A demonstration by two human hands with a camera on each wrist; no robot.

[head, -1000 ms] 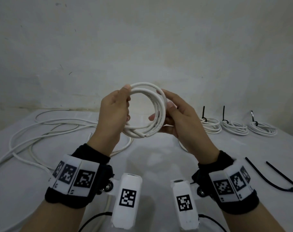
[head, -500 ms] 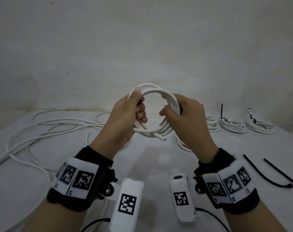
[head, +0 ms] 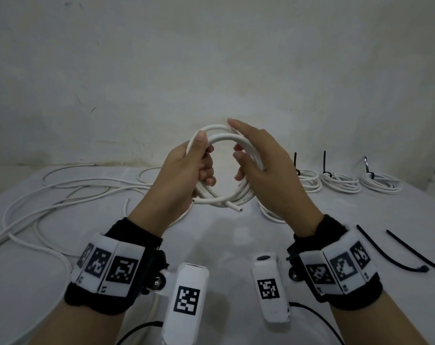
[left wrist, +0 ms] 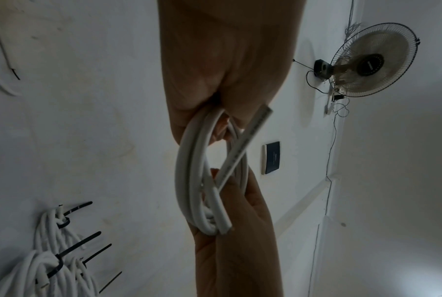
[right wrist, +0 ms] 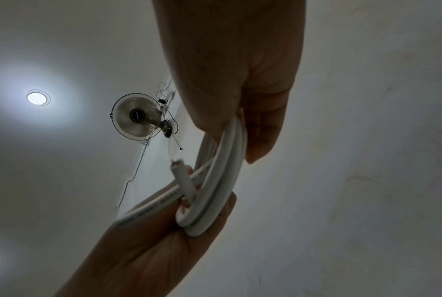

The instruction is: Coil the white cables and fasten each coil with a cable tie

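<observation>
I hold a coil of white cable upright above the table, with one cut end sticking out at its bottom. My left hand grips the coil's left side, thumb on top and fingers curled through the ring. My right hand holds the right side, thumb inside the ring and fingers stretched up along the outside. In the left wrist view the coil runs from my left hand down into my right. The right wrist view shows the coil pinched between both hands. No tie is on this coil.
Three tied coils with black ties standing up lie at the back right. Two loose black cable ties lie at the right of the white table. Loose white cables sprawl on the left. Another white loop lies under my right hand.
My right hand went from a closed grip on the coil's right side to fingers stretched upward along it. The left hand kept its grip. The coil rose slightly.
</observation>
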